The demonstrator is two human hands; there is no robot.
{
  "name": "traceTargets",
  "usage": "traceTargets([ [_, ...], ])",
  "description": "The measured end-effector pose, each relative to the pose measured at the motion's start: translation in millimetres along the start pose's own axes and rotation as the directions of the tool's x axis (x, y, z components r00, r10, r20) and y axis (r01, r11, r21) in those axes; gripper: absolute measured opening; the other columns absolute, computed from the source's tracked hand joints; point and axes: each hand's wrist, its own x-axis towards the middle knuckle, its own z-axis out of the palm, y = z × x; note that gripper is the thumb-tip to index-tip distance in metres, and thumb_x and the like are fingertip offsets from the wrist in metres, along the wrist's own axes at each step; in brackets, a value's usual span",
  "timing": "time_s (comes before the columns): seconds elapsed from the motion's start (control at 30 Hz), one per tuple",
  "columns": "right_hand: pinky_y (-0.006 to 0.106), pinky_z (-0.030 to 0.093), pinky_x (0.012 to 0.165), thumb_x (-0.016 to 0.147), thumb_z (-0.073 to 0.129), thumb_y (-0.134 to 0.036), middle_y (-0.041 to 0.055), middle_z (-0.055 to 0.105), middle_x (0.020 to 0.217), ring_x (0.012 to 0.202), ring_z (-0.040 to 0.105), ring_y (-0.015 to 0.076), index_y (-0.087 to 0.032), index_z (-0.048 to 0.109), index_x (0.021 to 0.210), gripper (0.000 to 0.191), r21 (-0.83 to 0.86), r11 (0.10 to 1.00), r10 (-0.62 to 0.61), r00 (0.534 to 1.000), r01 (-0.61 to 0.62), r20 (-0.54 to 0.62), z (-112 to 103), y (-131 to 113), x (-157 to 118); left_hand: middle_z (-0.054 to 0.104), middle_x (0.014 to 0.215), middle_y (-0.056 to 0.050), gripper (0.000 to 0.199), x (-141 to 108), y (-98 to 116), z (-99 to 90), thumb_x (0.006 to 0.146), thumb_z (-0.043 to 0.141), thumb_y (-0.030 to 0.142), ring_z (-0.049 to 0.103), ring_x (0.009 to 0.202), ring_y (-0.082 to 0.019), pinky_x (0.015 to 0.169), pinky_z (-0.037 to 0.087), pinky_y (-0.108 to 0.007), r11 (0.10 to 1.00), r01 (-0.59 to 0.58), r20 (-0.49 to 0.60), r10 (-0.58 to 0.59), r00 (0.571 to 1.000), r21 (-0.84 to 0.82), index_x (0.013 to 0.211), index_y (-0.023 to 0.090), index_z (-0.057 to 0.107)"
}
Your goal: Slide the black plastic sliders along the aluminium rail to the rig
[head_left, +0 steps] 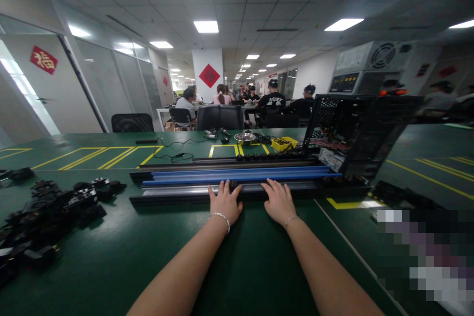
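My left hand (224, 202) is spread, palm down, its fingertips on the silver channel (177, 191) beside a small black part (233, 184); my right hand (279, 202), also open, reaches the same channel farther right. Neither is closed around anything. I judge that light, even pressure from both hands suits something this long; pushing one side harder could skew it against the blue rail (192, 177) just beyond. To the right stands an open computer case (366, 123), topped by power supplies whose yellow-marked label (344, 82) I can't read. Far left, the red sign (44, 59) reads "福".
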Motion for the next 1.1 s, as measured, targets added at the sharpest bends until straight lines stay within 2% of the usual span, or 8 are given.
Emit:
traceTargets([
  [0.2, 0.043, 0.009, 0.106, 0.068, 0.041, -0.013, 0.0034, 0.038, 0.137, 0.125, 0.029, 0.0202, -0.023, 0.048, 0.123, 0.057, 0.011, 1.0, 0.012, 1.0, -0.012, 0.003, -0.1, -0.4, -0.3, 0.037, 0.138, -0.011, 0.055, -3.0, -16.5, 0.8, 0.075, 0.047, 0.047, 0.027, 0.129, -0.031, 0.098, 0.001, -0.066, 0.998, 0.003, -0.009, -0.003, 1.0, 0.062, 0.128, 0.04, 0.036],
  [0.5, 0.043, 0.011, 0.106, 0.068, 0.042, -0.015, 0.003, 0.04, 0.136, 0.123, 0.033, 0.0194, -0.024, 0.051, 0.12, 0.053, 0.037, 0.999, -0.006, 1.0, 0.006, -0.01, 0.3, 2.3, 0.3, 0.044, 0.133, -0.011, 0.052, -6.4, -38.1, -9.8, 0.077, 0.043, 0.048, 0.028, 0.128, -0.033, 0.098, 0.002, -0.066, 0.993, 0.025, 0.019, -0.028, 0.999, 0.113, 0.127, 0.038, 0.039],
  [0.73, 0.044, 0.013, 0.105, 0.073, 0.05, -0.036, 0.0048, 0.039, 0.137, 0.123, 0.033, 0.0215, -0.024, 0.054, 0.116, 0.045, 0.057, 0.998, -0.01, 1.0, 0.012, -0.026, 0.9, 2.7, 0.5, 0.044, 0.134, -0.011, 0.052, -9.9, -50.6, -12.7, 0.077, 0.042, 0.048, 0.028, 0.128, -0.031, 0.098, 0.001, -0.066, 0.991, 0.057, 0.038, -0.062, 0.997, 0.122, 0.128, 0.036, 0.04],
  [0.87, 0.044, 0.014, 0.105, 0.075, 0.048, -0.04, 0.005, 0.04, 0.136, 0.123, 0.034, 0.0213, -0.024, 0.055, 0.113, 0.042, 0.055, 0.998, -0.005, 1.0, 0.007, -0.03, 0.9, 3.0, 1.2, 0.045, 0.133, -0.012, 0.05, -11.7, -59.9, -16.2, 0.078, 0.04, 0.048, 0.03, 0.128, -0.03, 0.098, 0.002, -0.067, 0.988, 0.069, 0.044, -0.076, 0.996, 0.135, 0.127, 0.036, 0.041],
  [1.1, 0.045, 0.015, 0.104, 0.08, 0.044, -0.035, 0.0047, 0.041, 0.136, 0.122, 0.036, 0.0204, -0.025, 0.057, 0.11, 0.035, 0.055, 0.998, -0.011, 1.0, 0.013, -0.029, 0.3, 4.2, 1.2, 0.047, 0.131, -0.011, 0.054, -14.6, -73.7, -20.9, 0.079, 0.029, 0.062, 0.037, 0.122, -0.034, 0.096, 0.006, -0.068, 0.985, 0.12, 0.042, -0.126, 0.991, 0.122, 0.125, 0.039, 0.043],
])
